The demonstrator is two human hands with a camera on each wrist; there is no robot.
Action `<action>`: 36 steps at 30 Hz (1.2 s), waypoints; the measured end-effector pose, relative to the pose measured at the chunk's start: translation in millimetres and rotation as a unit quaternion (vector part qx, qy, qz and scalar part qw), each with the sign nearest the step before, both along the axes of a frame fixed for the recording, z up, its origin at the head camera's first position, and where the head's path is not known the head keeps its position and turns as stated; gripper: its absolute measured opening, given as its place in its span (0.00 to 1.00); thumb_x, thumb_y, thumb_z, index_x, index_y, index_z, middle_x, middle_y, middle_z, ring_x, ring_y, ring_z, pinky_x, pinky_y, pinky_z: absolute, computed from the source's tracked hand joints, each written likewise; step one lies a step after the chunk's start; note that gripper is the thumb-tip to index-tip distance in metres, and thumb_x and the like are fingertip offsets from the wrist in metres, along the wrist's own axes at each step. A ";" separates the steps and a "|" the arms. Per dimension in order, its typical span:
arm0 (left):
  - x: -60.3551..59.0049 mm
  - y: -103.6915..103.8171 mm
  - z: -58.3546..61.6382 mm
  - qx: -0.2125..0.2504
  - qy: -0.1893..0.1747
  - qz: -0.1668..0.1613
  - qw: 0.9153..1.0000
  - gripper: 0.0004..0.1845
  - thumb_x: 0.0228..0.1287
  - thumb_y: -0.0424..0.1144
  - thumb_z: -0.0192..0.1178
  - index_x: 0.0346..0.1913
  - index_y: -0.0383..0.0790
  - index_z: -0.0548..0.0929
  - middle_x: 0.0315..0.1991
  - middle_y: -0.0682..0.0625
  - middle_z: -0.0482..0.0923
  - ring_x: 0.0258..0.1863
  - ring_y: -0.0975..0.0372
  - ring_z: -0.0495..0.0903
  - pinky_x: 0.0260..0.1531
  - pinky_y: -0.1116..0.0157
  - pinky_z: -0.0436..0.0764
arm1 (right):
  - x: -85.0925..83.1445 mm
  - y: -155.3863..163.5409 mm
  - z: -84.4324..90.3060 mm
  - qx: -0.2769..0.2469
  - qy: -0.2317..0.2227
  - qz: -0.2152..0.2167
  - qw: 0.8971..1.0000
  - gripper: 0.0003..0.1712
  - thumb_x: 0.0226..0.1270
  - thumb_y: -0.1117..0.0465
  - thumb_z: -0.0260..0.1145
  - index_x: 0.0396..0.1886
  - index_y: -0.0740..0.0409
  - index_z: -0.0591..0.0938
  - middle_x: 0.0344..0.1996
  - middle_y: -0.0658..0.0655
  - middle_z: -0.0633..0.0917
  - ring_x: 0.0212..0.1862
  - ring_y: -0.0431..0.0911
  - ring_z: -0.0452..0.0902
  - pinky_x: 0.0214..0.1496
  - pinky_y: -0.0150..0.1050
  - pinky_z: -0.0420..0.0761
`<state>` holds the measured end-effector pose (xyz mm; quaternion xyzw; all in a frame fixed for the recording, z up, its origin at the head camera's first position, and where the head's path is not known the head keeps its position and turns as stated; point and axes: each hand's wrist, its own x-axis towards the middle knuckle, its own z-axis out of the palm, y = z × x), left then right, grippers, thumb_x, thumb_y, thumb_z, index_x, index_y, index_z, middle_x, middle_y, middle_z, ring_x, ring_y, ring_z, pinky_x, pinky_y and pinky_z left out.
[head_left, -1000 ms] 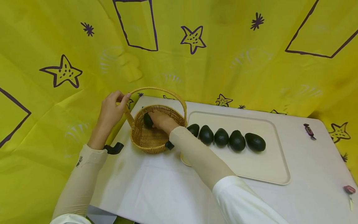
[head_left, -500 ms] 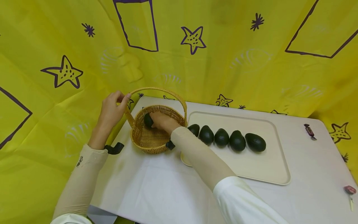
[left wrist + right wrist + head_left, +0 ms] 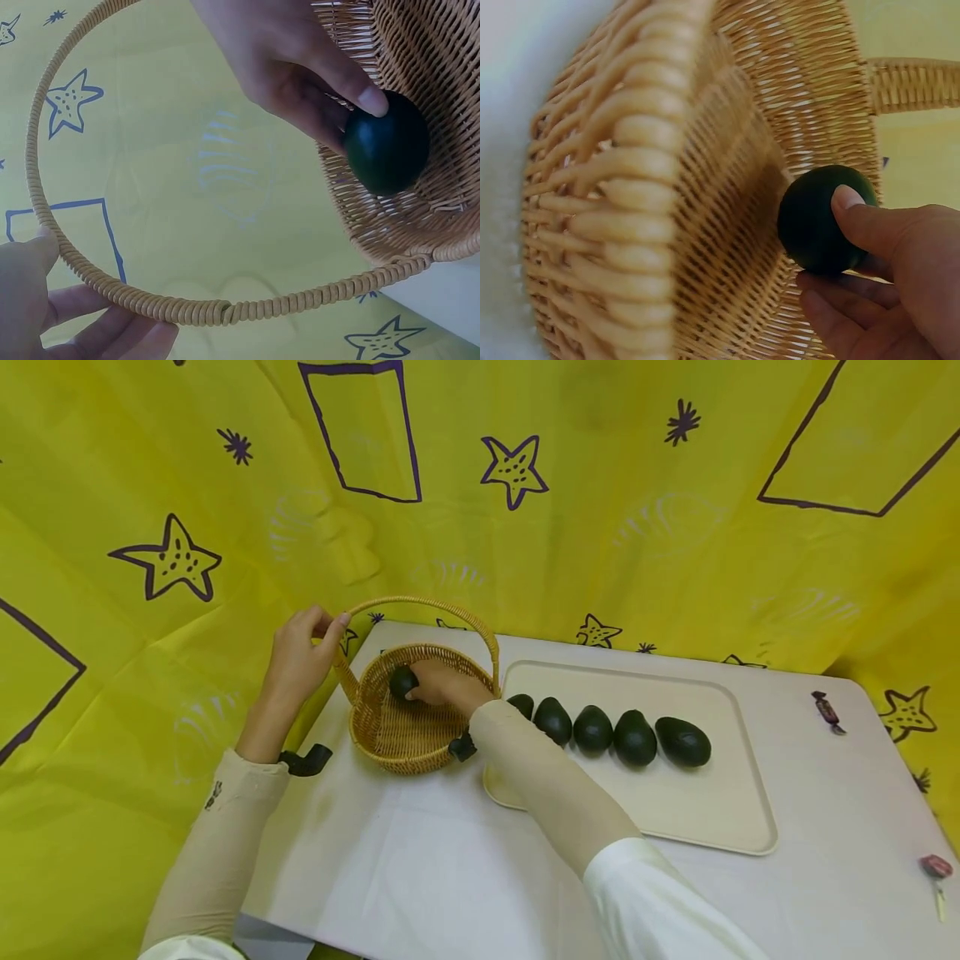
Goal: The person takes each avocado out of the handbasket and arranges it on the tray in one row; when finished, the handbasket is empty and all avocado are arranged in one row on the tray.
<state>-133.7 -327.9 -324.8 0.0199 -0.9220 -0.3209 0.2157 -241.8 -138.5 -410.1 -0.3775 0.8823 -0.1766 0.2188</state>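
Note:
A round wicker basket (image 3: pixel 405 739) stands at the left end of the table. My left hand (image 3: pixel 298 652) holds the side of its tall arched handle (image 3: pixel 187 311), thumb and fingers on opposite sides of the cane. Inside the basket, my right hand (image 3: pixel 442 683) grips a dark green avocado (image 3: pixel 821 221) near the far left wall, with the thumb on top in the right wrist view. From the left wrist view the same avocado (image 3: pixel 386 146) appears close to the woven bottom; whether it touches is hard to tell. Part of the fingers is hidden behind it.
Right of the basket lies a cream tray (image 3: pixel 697 814) with a row of several avocados (image 3: pixel 635 739), the leftmost partly covered by my right forearm. A wrapped candy (image 3: pixel 828 712) and a lollipop (image 3: pixel 937 868) lie at the table's right end. A yellow patterned curtain (image 3: pixel 600 552) hangs behind.
My right hand and the avocado have shifted slightly to the right inside the basket. The left hand keeps its hold on the handle, and the basket stays put.

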 end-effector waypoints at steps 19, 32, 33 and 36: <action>3.4 1.8 0.3 0.006 -0.005 0.003 1.000 0.29 0.81 0.61 0.52 0.45 0.34 0.81 0.50 0.34 0.81 0.54 0.41 0.79 0.58 0.40 0.75 | 16.7 40.7 26.0 -0.131 -0.061 0.031 0.989 0.38 0.83 0.51 0.61 0.82 0.64 0.62 0.79 0.64 0.69 0.79 0.55 0.66 0.79 0.47 0.68; 2.3 1.2 -0.4 0.005 -0.002 0.004 1.000 0.30 0.81 0.61 0.51 0.45 0.33 0.81 0.49 0.35 0.81 0.53 0.41 0.79 0.58 0.40 0.76 | 45.3 92.8 32.4 -0.243 -0.119 0.079 0.959 0.37 0.82 0.55 0.64 0.82 0.61 0.64 0.69 0.60 0.81 0.67 0.49 0.81 0.68 0.40 0.80; 2.7 1.7 0.1 0.006 -0.001 0.004 1.000 0.29 0.81 0.61 0.52 0.45 0.33 0.81 0.49 0.34 0.81 0.53 0.41 0.79 0.58 0.40 0.76 | 47.7 97.7 32.8 -0.252 -0.132 0.083 0.955 0.37 0.82 0.55 0.64 0.82 0.60 0.64 0.69 0.60 0.81 0.69 0.48 0.80 0.69 0.40 0.79; 3.3 2.6 1.1 0.007 -0.001 0.001 1.000 0.29 0.82 0.60 0.52 0.44 0.33 0.81 0.49 0.34 0.81 0.53 0.41 0.79 0.58 0.39 0.75 | 55.8 114.2 34.5 -0.266 -0.143 0.089 0.949 0.37 0.82 0.56 0.64 0.83 0.57 0.63 0.72 0.58 0.78 0.72 0.48 0.77 0.71 0.39 0.78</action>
